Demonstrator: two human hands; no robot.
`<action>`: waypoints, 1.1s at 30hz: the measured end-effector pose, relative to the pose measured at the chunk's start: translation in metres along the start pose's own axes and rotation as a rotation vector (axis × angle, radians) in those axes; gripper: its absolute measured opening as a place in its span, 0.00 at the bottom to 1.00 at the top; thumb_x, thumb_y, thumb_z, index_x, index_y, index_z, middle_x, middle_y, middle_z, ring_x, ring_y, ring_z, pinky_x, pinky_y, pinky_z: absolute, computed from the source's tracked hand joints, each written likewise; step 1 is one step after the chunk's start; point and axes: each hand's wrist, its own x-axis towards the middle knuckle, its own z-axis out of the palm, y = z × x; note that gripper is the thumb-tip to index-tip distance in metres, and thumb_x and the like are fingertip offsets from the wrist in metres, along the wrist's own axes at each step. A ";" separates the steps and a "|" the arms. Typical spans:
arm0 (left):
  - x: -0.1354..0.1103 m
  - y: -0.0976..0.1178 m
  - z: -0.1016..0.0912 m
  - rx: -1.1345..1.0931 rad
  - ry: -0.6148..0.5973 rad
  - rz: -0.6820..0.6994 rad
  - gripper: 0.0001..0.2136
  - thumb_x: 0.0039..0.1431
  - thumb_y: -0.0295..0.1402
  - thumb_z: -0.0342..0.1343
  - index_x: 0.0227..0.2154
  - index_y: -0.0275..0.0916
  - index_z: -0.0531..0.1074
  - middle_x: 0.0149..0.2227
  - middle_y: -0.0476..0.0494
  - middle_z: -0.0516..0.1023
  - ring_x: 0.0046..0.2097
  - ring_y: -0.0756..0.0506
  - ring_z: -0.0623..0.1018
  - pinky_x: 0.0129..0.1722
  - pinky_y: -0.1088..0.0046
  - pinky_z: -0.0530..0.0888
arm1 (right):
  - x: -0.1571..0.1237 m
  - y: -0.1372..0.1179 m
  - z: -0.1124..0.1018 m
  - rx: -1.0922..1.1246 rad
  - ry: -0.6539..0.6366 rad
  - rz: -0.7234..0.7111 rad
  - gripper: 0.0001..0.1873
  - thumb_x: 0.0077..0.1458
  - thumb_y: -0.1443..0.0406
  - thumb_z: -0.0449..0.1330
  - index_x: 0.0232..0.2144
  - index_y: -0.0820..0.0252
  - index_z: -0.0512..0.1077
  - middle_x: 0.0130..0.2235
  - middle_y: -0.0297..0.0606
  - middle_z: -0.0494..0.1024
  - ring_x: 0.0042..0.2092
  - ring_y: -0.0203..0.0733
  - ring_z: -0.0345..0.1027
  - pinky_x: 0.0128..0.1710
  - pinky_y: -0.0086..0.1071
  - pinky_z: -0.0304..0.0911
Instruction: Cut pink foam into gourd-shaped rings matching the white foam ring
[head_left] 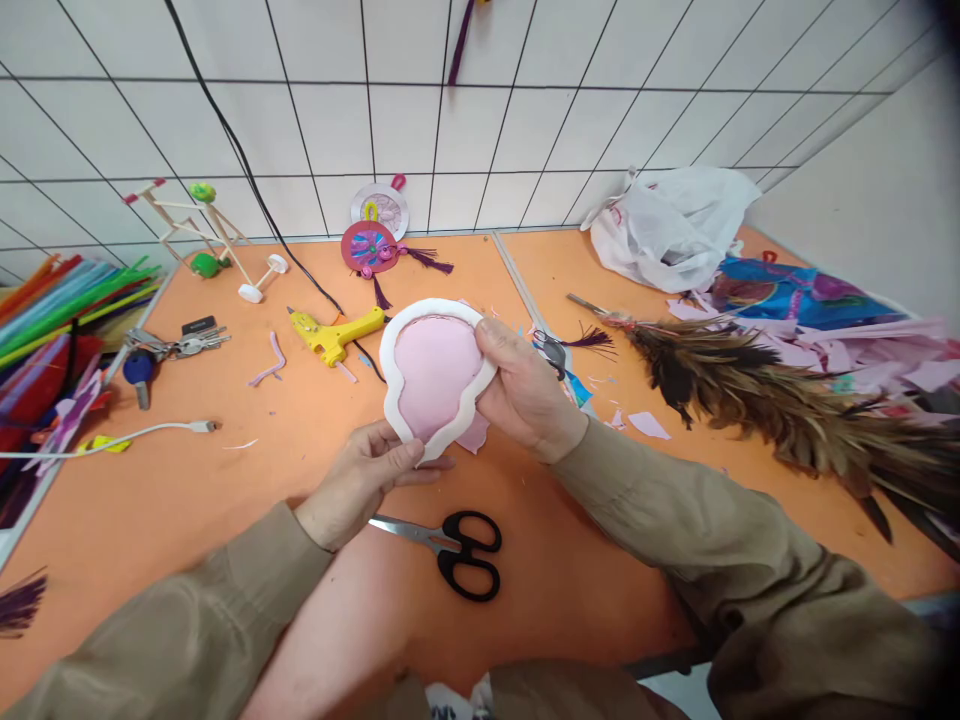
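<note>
Between my two hands, raised over the orange table, is a pink panel with a white foam border (439, 372), gourd-like in outline. My left hand (367, 468) pinches its lower left edge, thumb on the front and fingers behind. At its upper right edge, my right hand (525, 385) grips the border between thumb and fingers. A bit of pink sheet pokes out behind the panel at the bottom right. Below the hands lie black-handled scissors (454, 553), with the blade tips partly hidden near my left wrist.
A yellow glue gun (337, 335) lies behind my left hand. Keys (180, 345) and a white cable (150, 433) are at left, beside colourful pipe cleaners (82, 300). Round tasselled ornaments (369, 247) lean by the tiled wall. At right are a feather duster (750, 400), a plastic bag (667, 225) and pink scraps.
</note>
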 end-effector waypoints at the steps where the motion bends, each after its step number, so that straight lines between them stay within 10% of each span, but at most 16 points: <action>1: 0.000 0.001 0.001 -0.020 0.016 0.018 0.15 0.52 0.41 0.66 0.39 0.36 0.80 0.45 0.35 0.82 0.46 0.35 0.81 0.46 0.60 0.76 | 0.000 -0.001 0.000 -0.002 0.002 0.008 0.08 0.59 0.63 0.56 0.35 0.57 0.75 0.39 0.36 0.80 0.54 0.47 0.69 0.53 0.45 0.68; 33: 0.003 0.011 -0.001 -0.011 0.216 0.266 0.09 0.53 0.36 0.65 0.34 0.36 0.82 0.33 0.40 0.85 0.36 0.40 0.83 0.38 0.65 0.80 | -0.004 0.009 -0.008 -0.018 -0.089 0.240 0.12 0.53 0.54 0.62 0.33 0.56 0.72 0.36 0.37 0.80 0.44 0.47 0.73 0.40 0.39 0.72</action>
